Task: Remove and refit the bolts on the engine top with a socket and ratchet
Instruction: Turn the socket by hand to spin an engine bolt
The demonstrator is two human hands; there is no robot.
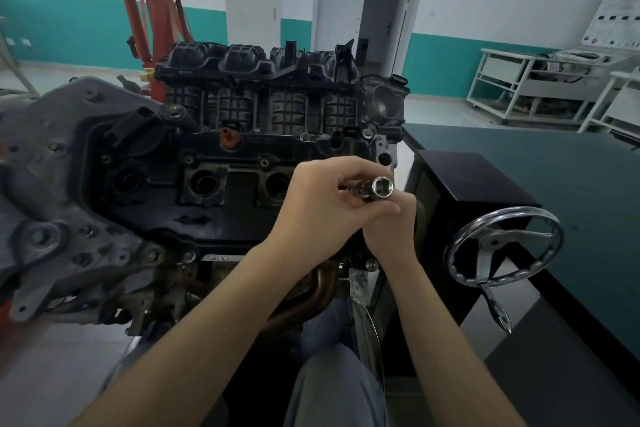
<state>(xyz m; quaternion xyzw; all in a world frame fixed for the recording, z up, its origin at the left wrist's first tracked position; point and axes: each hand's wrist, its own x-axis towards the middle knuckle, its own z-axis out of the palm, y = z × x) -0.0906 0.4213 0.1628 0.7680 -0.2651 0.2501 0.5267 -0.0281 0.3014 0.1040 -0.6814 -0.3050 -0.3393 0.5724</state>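
Before us the engine (194, 163) fills the view from nine to twelve o'clock, with a chrome handwheel (502, 246) at four o'clock. At centre, above the engine's top, our left hand (322, 204) curls round the ratchet extension and our right hand (391, 222) pinches beneath the socket (382, 188), whose open end faces us.

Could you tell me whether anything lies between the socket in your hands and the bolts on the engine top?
Nothing visible does: both hands hold the socket in open air above the engine top, its opening facing up, away from the bolts.
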